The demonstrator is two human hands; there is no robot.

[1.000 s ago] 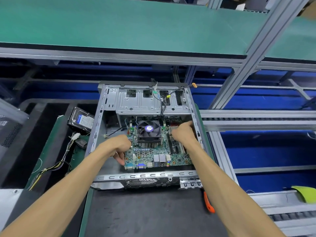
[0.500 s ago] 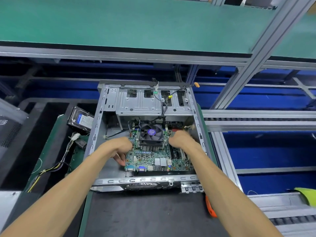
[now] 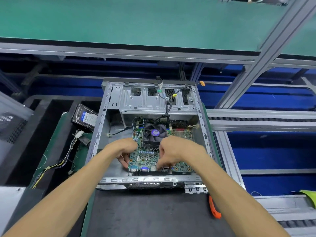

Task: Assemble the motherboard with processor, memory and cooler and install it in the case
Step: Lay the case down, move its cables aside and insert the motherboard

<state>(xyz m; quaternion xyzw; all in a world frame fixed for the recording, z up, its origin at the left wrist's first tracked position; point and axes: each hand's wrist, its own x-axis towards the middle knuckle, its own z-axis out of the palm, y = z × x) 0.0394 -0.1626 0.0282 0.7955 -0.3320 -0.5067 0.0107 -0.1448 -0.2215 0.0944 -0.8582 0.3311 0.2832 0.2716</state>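
Case (image 3: 109, 117) lying open on desk (image 3: 145, 214), motherboard (image 3: 145, 158) sitting inside it, now nearer the rear edge. Left hand (image 3: 122, 149) gripping its left edge; right hand (image 3: 176, 150) having shifted from right side, fingers curling onto rear ports.

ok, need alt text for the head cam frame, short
Two bare hands, left hand and right hand, hold a green motherboard with a fan cooler inside an open metal computer case on a dark work mat. A hard drive and loose cables lie left of the case; an orange tool lies right.
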